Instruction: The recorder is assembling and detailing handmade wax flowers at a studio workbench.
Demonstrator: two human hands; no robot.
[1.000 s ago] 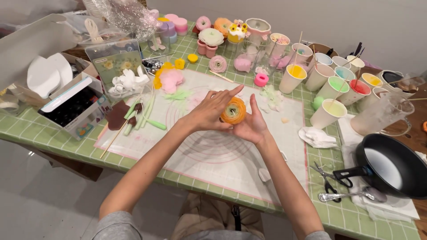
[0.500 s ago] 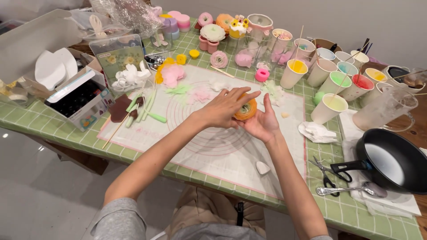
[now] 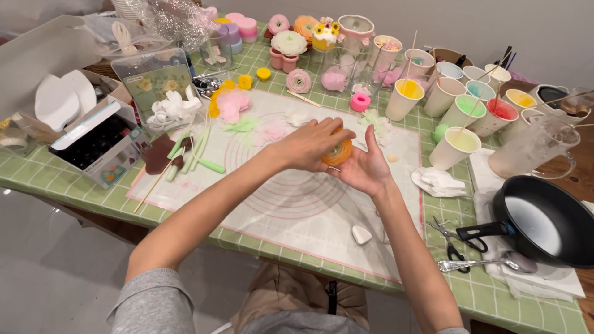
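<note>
An orange flower-shaped piece (image 3: 339, 152) sits between both my hands above the white silicone mat (image 3: 297, 210). My right hand (image 3: 365, 167) cups it from below, palm up. My left hand (image 3: 312, 143) presses over its top with fingers curled around it. Most of the orange piece is hidden by my fingers. Pale pink and green petal shapes (image 3: 247, 124) lie on the mat just beyond my hands.
Several paper cups of coloured liquid (image 3: 455, 147) stand at the right. A black pan (image 3: 547, 222), scissors (image 3: 455, 238) and a spoon (image 3: 479, 265) lie at the right front. Finished flower pieces (image 3: 289, 43) line the back. A box with white pieces (image 3: 93, 139) sits left.
My hands with the orange piece stayed over the mat's middle; the left fingers shifted over its top. The camera view moved slightly.
</note>
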